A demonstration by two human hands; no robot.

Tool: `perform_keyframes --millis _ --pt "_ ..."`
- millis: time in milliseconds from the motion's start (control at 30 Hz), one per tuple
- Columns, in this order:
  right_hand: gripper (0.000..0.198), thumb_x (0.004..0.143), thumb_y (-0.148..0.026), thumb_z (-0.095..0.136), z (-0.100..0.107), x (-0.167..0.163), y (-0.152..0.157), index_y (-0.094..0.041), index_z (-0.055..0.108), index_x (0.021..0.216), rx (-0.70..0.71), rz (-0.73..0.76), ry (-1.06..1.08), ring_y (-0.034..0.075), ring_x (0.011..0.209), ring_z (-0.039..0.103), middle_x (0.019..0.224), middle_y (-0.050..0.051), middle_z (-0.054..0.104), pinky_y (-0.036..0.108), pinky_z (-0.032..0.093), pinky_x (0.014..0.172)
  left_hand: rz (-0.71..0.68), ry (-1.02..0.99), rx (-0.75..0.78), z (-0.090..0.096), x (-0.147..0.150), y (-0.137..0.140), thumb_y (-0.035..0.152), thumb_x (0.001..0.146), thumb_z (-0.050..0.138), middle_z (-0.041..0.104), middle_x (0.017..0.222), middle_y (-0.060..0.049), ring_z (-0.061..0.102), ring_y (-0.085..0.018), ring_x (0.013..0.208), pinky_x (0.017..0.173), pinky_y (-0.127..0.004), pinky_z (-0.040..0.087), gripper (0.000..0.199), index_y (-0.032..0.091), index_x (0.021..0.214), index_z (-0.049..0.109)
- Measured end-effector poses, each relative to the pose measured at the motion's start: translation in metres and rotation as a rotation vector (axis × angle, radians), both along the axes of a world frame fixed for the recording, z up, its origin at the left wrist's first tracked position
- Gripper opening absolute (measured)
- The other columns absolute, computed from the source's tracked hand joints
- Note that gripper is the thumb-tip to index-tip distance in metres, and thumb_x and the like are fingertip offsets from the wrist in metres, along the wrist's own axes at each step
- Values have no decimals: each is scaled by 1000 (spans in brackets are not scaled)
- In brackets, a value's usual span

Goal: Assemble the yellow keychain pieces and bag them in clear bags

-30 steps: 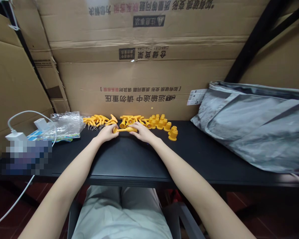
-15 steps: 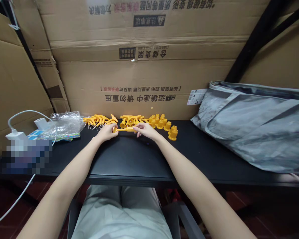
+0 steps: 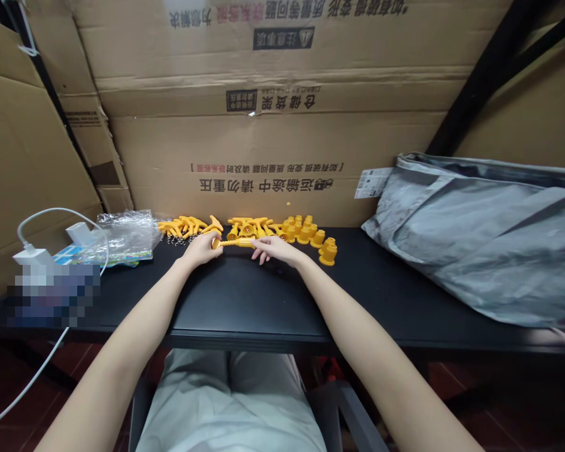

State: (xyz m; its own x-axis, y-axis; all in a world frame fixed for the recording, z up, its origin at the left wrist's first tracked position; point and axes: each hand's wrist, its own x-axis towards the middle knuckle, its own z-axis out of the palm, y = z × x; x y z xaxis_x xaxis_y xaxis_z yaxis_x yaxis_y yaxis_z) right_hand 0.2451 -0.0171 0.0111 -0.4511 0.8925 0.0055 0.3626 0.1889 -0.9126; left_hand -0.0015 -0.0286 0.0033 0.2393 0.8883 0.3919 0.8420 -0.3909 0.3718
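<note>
A yellow plastic corkscrew [image 3: 239, 242] lies level between my two hands, just above the black table. Its ribbed shaft leads from my left hand [image 3: 201, 249], whose fingers are closed round the handle end. My right hand [image 3: 277, 250] pinches the wider sleeve end between thumb and forefinger, with the other fingers hanging loose. Behind my left hand are several yellow T-shaped handles with metal spirals [image 3: 188, 226]. Past the held piece lie more yellow T-handled pieces [image 3: 252, 224], partly covered by it. To the right stand several yellow bell-shaped caps [image 3: 304, 235], with others [image 3: 328, 252] nearer me.
Clear plastic packaging [image 3: 129, 233] and a white charger with its cable [image 3: 34, 258] occupy the left of the black table [image 3: 245, 301]. A large grey bag [image 3: 480, 245] sits on the right. Printed cardboard [image 3: 263, 138] forms a wall behind.
Both hands stay in almost the same place on the corkscrew. My right hand's lower fingers have shifted and loosened slightly around the sleeve end.
</note>
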Motion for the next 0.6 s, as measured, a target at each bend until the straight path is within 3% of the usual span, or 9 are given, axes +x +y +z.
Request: perform_keyframes --millis 100,267,400,500,567,600 --pt "38 79 -50 68 3 4 -2 -13 62 80 33 48 -5 9 50 60 68 6 71 19 42 47 -16 -2 22 -1 -1 0 27 72 58 59 69 2 54 -15 64 63 -25 40 25 21 96 63" --pt "55 87 -62 48 2 3 0 -13 58 64 40 -57 2 7 34 48 43 2 58 18 33 37 -47 -11 73 1 5 -3 26 72 58 60 70 1 55 -15 66 65 -26 41 23 19 94 63" --pt "60 90 -64 40 2 1 2 -14 55 58 63 -144 -62 6 28 43 36 0 50 18 32 33 -42 -10 70 2 8 -4 25 71 59 60 70 0 56 -16 67 67 -26 42 22 19 93 63" --pt "49 90 -57 47 3 4 1 -11 61 79 67 -120 -66 7 33 50 54 3 63 17 34 33 -23 -18 56 2 7 -3 25 71 59 60 70 1 56 -16 66 66 -27 42 24 19 94 63" --pt "40 85 -47 62 3 7 1 -13 59 106 86 -90 -17 7 44 59 82 7 71 16 41 38 -15 -29 52 1 6 -2 25 71 59 59 68 1 55 -16 65 65 -26 41 24 19 94 62" --pt "46 82 -40 68 3 9 2 -15 55 117 101 -79 12 7 50 62 94 8 71 16 45 42 -14 -34 52 0 5 -1 25 71 59 59 68 2 55 -15 64 64 -26 41 24 20 94 62"
